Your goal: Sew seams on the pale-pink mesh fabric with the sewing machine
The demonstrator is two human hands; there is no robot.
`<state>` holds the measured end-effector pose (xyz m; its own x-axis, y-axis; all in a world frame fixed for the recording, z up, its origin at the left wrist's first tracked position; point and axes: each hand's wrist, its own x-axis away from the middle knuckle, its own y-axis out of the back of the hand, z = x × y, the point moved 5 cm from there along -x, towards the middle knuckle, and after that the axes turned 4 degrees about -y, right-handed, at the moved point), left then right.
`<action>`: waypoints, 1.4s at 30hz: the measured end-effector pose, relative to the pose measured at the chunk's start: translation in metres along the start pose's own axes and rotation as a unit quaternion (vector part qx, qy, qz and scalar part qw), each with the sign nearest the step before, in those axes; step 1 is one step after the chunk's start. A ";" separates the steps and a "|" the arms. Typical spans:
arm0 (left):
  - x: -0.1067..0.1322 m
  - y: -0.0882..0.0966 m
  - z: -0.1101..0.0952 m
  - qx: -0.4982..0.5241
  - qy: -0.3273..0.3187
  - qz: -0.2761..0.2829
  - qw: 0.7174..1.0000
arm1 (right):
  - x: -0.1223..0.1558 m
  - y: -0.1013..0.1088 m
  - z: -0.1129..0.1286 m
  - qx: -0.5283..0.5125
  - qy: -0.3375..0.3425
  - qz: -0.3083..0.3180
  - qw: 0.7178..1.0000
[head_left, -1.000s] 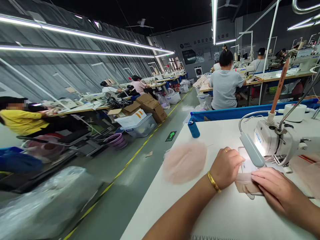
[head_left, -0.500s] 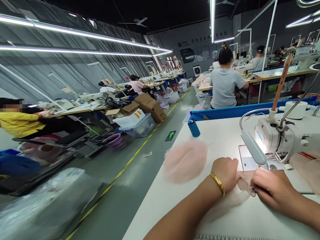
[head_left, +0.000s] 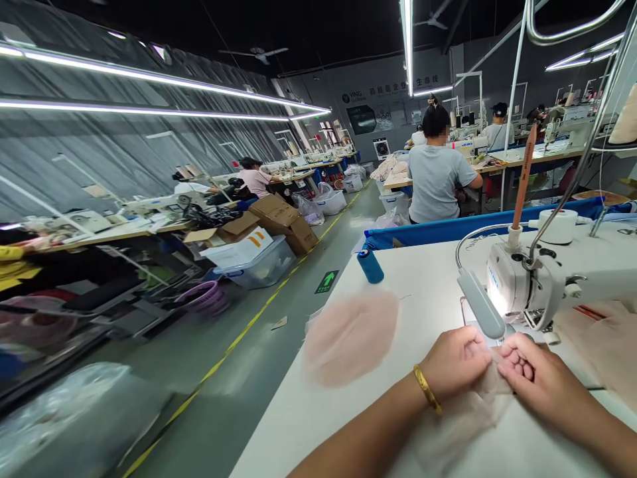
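Sheer pale pink fabric (head_left: 490,408) is pinched between the fingertips of my left hand (head_left: 458,362) and my right hand (head_left: 535,372). Both hands are closed and nearly meet, just in front of the white sewing machine (head_left: 507,275). A grey lamp head (head_left: 480,302) hangs right above my fingers and hides part of the needle area. To the left, a rounded piece of pink sheer fabric (head_left: 353,338) lies flat on the white table (head_left: 298,411). More pink fabric (head_left: 597,338) lies under the machine arm.
A blue thread spool (head_left: 371,266) stands near the table's far left corner. Behind the machine is a white thread cone (head_left: 558,226). Blue cloth (head_left: 448,222) runs along the far edge. A person in a grey shirt (head_left: 434,182) sits ahead; boxes (head_left: 283,222) line the aisle.
The camera view has turned slightly right. My hands have drawn closer together, with the fabric held up between curled fingers; the right fingers were lower and more spread along the cloth before.
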<state>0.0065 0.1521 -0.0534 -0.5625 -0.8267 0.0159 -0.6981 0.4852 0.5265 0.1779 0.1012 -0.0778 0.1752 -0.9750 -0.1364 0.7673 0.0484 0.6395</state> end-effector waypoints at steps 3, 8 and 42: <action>0.000 -0.004 0.004 0.018 0.005 -0.010 1.000 | 0.002 0.001 0.001 0.001 0.000 0.000 1.000; 0.001 -0.010 0.007 0.056 -0.001 -0.014 0.998 | 0.002 0.003 0.002 0.012 -0.007 -0.021 1.000; 0.002 -0.030 0.013 0.223 0.056 -0.025 0.973 | 0.004 0.007 0.010 0.036 0.093 -0.084 0.991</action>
<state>0.0207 0.1396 -0.0799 -0.4879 -0.8665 0.1059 -0.8604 0.4978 0.1092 0.1778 0.0956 -0.0669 0.1642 -0.9105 -0.3794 0.7503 -0.1344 0.6473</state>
